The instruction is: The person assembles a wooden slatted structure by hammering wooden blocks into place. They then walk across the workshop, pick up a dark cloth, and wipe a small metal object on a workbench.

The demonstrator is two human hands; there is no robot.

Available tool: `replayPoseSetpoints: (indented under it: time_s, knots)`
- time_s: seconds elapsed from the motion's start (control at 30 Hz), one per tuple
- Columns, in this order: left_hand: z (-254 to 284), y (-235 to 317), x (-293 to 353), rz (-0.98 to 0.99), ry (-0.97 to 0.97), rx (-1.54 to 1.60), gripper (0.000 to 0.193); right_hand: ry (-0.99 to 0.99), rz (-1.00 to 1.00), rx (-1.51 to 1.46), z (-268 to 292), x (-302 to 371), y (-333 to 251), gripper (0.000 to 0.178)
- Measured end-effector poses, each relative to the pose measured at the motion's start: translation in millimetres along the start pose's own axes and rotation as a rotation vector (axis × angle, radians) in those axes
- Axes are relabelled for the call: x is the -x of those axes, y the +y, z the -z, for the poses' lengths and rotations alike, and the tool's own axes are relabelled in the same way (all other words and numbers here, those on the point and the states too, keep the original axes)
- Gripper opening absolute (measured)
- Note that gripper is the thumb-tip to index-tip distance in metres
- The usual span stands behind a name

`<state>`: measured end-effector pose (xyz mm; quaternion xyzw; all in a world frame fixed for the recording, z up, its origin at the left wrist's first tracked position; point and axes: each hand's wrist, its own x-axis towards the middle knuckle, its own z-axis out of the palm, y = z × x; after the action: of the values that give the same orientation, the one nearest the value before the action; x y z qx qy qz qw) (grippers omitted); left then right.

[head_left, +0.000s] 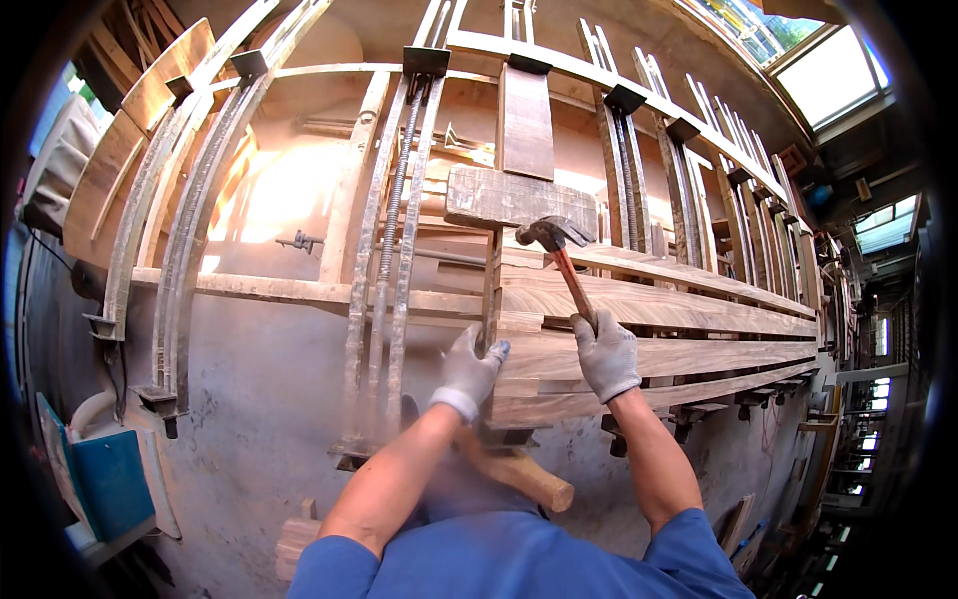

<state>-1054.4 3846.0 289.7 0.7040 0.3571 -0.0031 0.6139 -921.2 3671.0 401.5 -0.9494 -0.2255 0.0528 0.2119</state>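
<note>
Right hand (pixel 607 357), pale work glove: fingers wrapped round the lower handle of a claw hammer (pixel 572 282), its metal head raised beyond the hand, seen against the edge of a worn grey wood block (pixel 489 198). Left hand (pixel 469 371), gloved likewise, at the left end of the grained boards (pixel 649 311): thumb and fingers moderately parted, fingertips by the end edge; touching or just beside, cannot tell. Boards lie side by side with narrow gaps, running off to the right across a clamp rack (pixel 269 288), which carries paired metal bars (pixel 359 290) and a threaded rod (pixel 390 215). A brown plank (pixel 527 125) extends away beyond the block. Containers: blue-green box (pixel 112 481) at lower left, well apart from both hands; contents cannot be made out from here. Rounded pale wooden piece (pixel 534 481) close to the wearer's blue shirt (pixel 519 559), between the forearms.
</note>
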Motion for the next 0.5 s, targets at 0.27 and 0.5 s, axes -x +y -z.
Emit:
replayPoseSetpoints:
  time_s: [0.27,0.5]
  knots:
    - [-1,1,1,0.000,-0.002,0.015,0.070,-0.104,0.026,0.258,-16,-4,4,0.033]
    - [-1,-2,0,0.002,-0.010,-0.007,0.071,0.072,0.034,-0.001,0,1,11,0.027]
